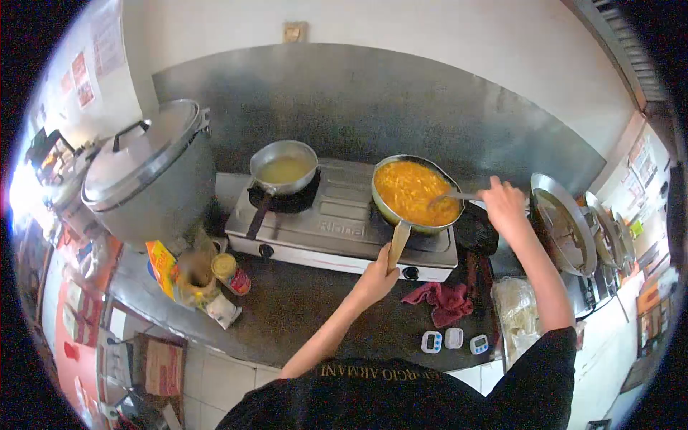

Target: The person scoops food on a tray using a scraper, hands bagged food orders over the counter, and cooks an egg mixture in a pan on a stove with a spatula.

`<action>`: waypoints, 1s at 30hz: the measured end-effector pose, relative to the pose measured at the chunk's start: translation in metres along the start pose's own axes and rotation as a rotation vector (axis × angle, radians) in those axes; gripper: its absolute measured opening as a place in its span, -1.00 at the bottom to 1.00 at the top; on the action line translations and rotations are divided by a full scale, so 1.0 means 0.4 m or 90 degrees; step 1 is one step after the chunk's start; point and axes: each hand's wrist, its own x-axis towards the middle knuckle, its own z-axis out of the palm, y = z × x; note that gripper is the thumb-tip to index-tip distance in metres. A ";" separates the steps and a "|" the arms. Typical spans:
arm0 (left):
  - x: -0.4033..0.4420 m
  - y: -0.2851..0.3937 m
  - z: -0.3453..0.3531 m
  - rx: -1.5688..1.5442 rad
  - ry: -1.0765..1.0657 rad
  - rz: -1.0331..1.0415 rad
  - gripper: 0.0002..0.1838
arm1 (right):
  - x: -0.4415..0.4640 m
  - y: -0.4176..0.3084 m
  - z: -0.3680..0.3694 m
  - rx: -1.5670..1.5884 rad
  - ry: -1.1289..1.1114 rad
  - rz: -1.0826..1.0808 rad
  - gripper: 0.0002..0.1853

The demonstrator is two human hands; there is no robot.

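My left hand (378,281) is wrapped round the pale wooden handle of a frying pan (382,208), which sits on the right burner of a two-burner gas stove (337,226). Orange-yellow saucy food with pale pieces (412,183) fills the pan. From the right, my right hand (504,206) grips the handle of a metal spoon (462,196); its bowl end is dipped in the sauce, so its exact shape is partly hidden. On the left burner stands a small saucepan (284,188) holding cloudy, pale yellow liquid, its dark handle turned toward me.
A large lidded pot (161,190) stands at left, near an opened can (231,274) and a yellow packet (165,266). In front of the stove lie a dark red cloth (443,302) and several small timers (431,342). Large pans (566,222) and a plastic bag (517,312) are at right.
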 end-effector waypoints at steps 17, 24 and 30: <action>0.002 -0.009 -0.001 -0.001 -0.003 0.035 -0.40 | 0.165 -0.119 0.092 0.078 -0.066 -0.046 -0.85; 0.002 -0.005 -0.002 -0.007 0.002 0.037 -0.40 | 0.162 -0.034 -0.054 0.042 -0.081 -0.030 -0.87; 0.000 -0.020 0.003 -0.012 0.006 0.046 -0.39 | 0.165 -0.040 0.096 0.007 -0.137 0.039 -0.86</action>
